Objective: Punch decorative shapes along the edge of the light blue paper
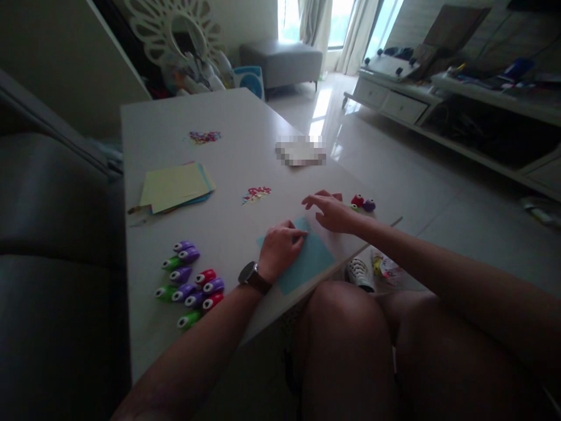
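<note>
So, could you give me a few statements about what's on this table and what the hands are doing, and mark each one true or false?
1. The left hand rests on the blue paper sheet. True.
2. The right hand holds a paper punch. False: its fingers are spread and empty, just short of the two punches.
3. A cluster of small punches lies left of the left hand. True.
4. The stack of coloured paper sits on the floor. False: it lies on the table.
5. A watch is on the left wrist. True.
</note>
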